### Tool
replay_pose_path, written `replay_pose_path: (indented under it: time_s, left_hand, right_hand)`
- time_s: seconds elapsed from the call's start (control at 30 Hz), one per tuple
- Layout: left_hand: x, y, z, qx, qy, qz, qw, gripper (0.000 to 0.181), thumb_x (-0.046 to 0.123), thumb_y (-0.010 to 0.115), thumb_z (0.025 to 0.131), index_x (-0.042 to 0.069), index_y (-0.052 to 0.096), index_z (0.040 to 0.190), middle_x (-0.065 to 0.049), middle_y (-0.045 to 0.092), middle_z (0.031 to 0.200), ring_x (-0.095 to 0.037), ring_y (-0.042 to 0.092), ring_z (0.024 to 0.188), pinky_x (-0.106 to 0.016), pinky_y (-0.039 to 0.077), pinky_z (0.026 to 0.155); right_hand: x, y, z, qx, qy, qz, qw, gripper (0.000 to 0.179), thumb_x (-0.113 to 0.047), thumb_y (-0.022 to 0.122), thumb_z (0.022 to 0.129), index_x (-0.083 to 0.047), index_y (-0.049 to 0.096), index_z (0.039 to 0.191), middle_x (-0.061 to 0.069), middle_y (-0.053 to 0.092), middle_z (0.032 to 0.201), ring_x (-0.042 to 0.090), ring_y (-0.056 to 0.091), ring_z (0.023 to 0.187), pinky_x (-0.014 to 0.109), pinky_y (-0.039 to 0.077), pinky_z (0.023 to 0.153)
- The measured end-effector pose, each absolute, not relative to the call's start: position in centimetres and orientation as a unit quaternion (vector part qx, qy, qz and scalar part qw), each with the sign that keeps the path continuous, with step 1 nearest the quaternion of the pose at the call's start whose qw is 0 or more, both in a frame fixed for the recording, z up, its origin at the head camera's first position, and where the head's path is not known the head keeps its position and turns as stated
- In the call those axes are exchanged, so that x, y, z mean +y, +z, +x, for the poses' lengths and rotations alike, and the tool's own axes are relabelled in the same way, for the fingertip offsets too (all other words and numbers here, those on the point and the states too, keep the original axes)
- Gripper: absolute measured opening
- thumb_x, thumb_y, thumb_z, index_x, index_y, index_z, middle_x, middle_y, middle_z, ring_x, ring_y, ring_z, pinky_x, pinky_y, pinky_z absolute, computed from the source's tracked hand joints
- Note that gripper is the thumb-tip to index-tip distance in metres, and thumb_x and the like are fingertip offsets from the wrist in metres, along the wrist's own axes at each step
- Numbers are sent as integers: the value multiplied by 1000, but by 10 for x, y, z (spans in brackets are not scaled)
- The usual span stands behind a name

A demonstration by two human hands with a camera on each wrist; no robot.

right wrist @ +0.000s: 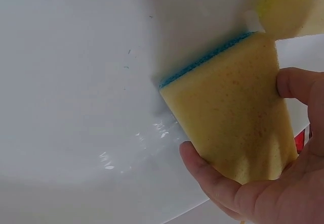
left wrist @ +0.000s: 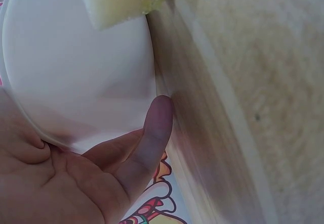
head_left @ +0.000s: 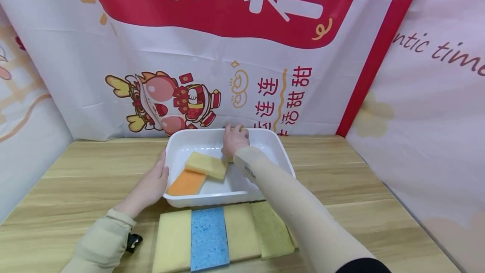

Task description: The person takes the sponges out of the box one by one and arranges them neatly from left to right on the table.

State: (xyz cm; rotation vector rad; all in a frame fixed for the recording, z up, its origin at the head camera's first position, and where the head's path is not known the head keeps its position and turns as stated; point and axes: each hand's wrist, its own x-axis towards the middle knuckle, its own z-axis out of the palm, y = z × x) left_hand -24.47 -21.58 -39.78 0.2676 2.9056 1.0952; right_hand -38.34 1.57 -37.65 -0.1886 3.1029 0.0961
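Observation:
In the head view a white tray (head_left: 221, 199) stands at the back of the table. My right hand (head_left: 235, 140) reaches inside it near the far wall. There it pinches a pale yellow sponge (right wrist: 230, 113) with a blue scouring layer along one edge, thumb and fingers at opposite sides; the hand mostly hides this sponge in the head view. Two more lie in the tray's left half: a yellow sponge (head_left: 206, 165) overlapping an orange sponge (head_left: 186, 183). My left hand (head_left: 151, 182) rests with extended fingers against the tray's left outer side, as the left wrist view also shows.
Before the tray lies a side-by-side row: a yellow sponge (head_left: 173, 239), a blue sponge (head_left: 209, 238), another yellow sponge (head_left: 241, 233) and an olive sponge (head_left: 272, 231). A printed cloth (head_left: 182, 45) hangs right behind the tray. The wooden table (head_left: 337, 180) extends on both sides.

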Motion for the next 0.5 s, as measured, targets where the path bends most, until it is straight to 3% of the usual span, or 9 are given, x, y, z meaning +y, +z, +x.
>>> replay_pose_path:
  time_s: [0.5]
  left_hand:
    - [-216,-401,-245,931,352,92,10,59,26,20,109,1,-5,156,-33,18,153,-52,26,136,-63,23,109]
  right_hand:
    - [29,-372,-388,995,-3,-98,26,80,-32,75,84,-9,34,149,24,40,136,41,46,116,47,50,91]
